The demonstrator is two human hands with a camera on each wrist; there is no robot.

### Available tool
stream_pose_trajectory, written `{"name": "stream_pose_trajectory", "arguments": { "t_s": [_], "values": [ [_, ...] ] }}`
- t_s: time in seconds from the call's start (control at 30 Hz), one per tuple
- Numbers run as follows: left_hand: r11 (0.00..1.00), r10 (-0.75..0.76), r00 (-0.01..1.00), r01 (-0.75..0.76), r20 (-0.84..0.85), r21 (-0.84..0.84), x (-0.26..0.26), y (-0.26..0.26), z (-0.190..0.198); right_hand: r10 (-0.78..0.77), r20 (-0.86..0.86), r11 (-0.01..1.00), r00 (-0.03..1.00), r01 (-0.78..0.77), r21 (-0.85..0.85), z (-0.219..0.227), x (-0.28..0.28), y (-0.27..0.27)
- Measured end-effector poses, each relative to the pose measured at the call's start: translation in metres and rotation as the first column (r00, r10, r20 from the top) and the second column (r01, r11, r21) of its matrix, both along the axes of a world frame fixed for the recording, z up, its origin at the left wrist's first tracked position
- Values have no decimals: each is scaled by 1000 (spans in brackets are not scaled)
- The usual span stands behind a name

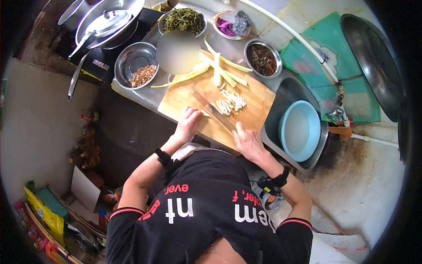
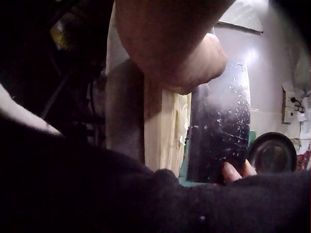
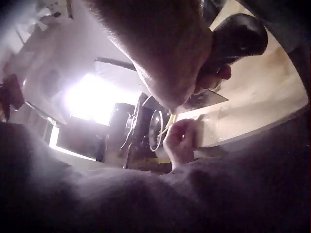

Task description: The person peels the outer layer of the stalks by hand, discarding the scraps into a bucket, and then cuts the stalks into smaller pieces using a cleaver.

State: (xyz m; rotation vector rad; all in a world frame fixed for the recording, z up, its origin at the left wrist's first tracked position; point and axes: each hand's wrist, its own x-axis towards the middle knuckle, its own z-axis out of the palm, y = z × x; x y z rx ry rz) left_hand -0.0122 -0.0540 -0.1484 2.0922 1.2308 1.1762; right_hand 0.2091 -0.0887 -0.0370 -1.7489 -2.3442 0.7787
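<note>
My right hand grips the black handle of a cleaver, whose broad wet blade fills much of the left wrist view. On the wooden cutting board, the blade lies between my two hands. My left hand has its fingers curled at the board's near left edge, pinching the end of a pale stalk piece. Right of the blade lies a small heap of white cut pieces. Longer pale green stalks lie across the board's far side.
A steel bowl of brown pieces, a bowl of dark greens, a bowl with a steel scourer and a bowl of dark shreds ring the board. A blue basin stands in the sink at right; a wok is far left.
</note>
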Motion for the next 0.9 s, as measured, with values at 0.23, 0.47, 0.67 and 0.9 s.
{"name": "stream_pose_trajectory", "arguments": {
  "t_s": [0.23,0.47,0.67,0.9],
  "values": [
    [1000,-20,1000,20,7,13,-4,-1,-1,144,59,989,988,-141,-49,9,8,-7],
    [999,-40,999,39,-21,-19,-3,2,0,78,-33,997,996,-78,0,-17,-7,4],
    [988,-153,975,152,-164,-16,33,45,14,-215,-109,969,970,226,100,-5,24,-8],
    [956,-81,841,217,-534,197,68,133,38,-402,-235,868,885,450,208,6,63,-35]
  ]
}}
